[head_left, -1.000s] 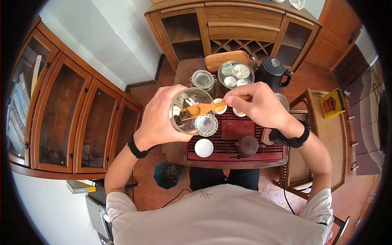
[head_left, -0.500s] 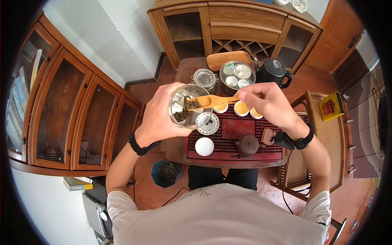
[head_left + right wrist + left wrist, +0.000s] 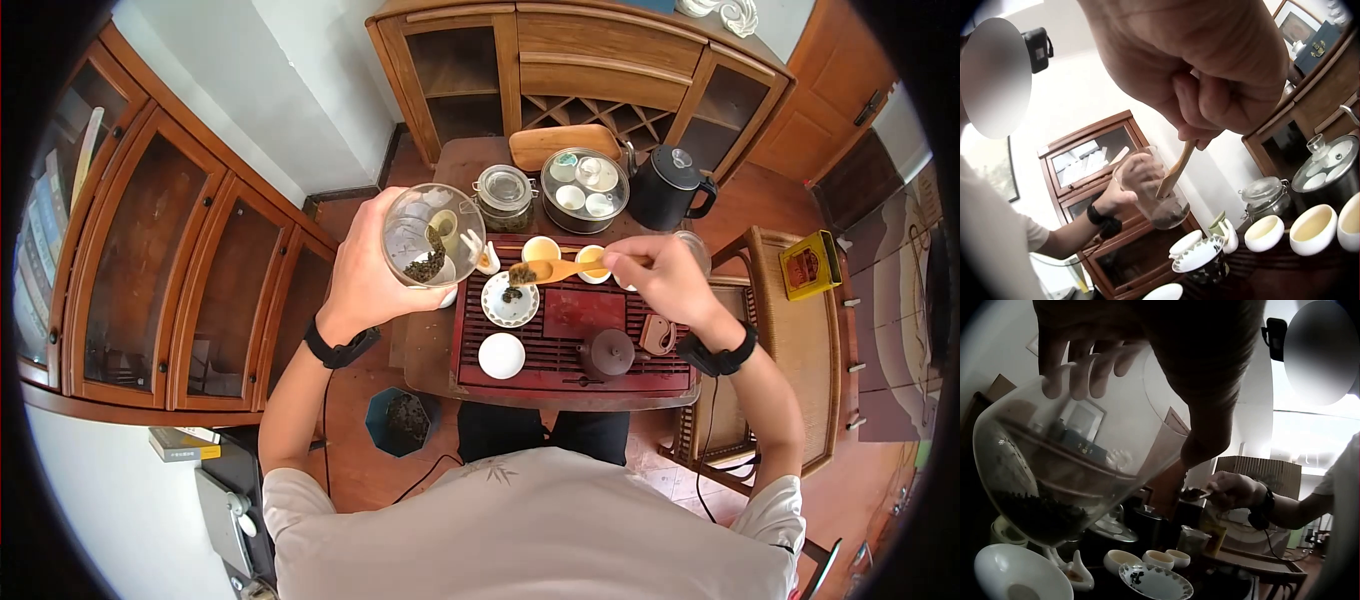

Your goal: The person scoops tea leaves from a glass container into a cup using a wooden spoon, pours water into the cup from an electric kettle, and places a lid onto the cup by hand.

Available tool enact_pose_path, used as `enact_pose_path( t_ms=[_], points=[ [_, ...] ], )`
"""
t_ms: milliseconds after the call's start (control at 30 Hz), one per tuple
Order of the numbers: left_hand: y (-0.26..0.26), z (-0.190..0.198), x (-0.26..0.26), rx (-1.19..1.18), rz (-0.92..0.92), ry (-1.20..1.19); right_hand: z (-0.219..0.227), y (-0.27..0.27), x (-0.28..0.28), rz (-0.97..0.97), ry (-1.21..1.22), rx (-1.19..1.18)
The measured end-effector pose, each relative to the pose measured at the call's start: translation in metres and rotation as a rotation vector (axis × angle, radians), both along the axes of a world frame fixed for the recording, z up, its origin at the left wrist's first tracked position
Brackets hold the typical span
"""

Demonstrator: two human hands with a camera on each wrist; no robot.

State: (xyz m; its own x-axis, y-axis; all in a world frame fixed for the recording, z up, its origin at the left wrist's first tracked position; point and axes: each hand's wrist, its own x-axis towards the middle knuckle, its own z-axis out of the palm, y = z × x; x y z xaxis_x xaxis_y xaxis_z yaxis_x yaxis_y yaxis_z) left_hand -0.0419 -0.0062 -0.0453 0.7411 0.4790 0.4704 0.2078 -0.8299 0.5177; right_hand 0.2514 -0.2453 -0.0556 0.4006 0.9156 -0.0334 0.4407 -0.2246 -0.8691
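My left hand [image 3: 352, 268] grips a clear glass jar [image 3: 405, 212], tilted over the left end of the tea tray. Dark tea leaves [image 3: 1041, 512] lie along its lower side. Between the thumb and fingers of my right hand [image 3: 672, 288] is the handle of a bamboo tea scoop [image 3: 565, 269]. Its tip carries some tea leaves and is outside the jar, above the far edge of a white bowl with a patterned rim [image 3: 498, 312]. A few dark leaves lie in that bowl. White cups [image 3: 1264, 232] of pale yellow tea stand behind the scoop.
On the red slatted tray [image 3: 580, 318] are a brown teapot [image 3: 608, 354] and a white lid-like dish [image 3: 501, 356]. Behind it stand a clip-top glass jar [image 3: 504, 198], a round lidded pot of cups [image 3: 585, 190] and a black kettle [image 3: 673, 190]. A bin [image 3: 400, 420] sits on the floor.
The scoop has come out of the jar, moving right to above the patterned bowl with leaves on its tip. My left hand has drawn the jar left and slightly up.
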Motion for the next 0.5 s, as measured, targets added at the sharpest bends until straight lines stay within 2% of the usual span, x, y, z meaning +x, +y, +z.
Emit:
enact_pose_path(
  t_ms=[167, 267, 300, 367, 400, 467, 500],
  points=[
    [-0.003, 0.002, -0.001, -0.005, -0.001, -0.001, -0.018, 0.010, -0.015, 0.081, -0.206, 0.069],
    [-0.003, 0.000, -0.003, -0.004, -0.003, -0.012, -0.030, 0.013, -0.019, 0.187, -0.488, 0.203],
    [-0.002, 0.000, -0.004, -0.001, -0.006, -0.021, -0.033, 0.013, -0.021, 0.187, -0.488, 0.202],
    [-0.002, 0.000, -0.004, 0.004, -0.008, -0.024, -0.035, 0.012, -0.024, 0.264, -0.724, 0.287],
    [-0.002, -0.001, -0.004, 0.010, -0.010, -0.026, -0.034, 0.011, -0.025, 0.263, -0.725, 0.286],
    [-0.003, -0.001, -0.004, 0.001, -0.009, -0.027, -0.031, 0.009, -0.027, 0.414, -0.933, 0.258],
    [-0.004, -0.001, -0.004, -0.006, -0.007, -0.027, -0.031, 0.008, -0.027, 0.414, -0.934, 0.257]
  ],
)
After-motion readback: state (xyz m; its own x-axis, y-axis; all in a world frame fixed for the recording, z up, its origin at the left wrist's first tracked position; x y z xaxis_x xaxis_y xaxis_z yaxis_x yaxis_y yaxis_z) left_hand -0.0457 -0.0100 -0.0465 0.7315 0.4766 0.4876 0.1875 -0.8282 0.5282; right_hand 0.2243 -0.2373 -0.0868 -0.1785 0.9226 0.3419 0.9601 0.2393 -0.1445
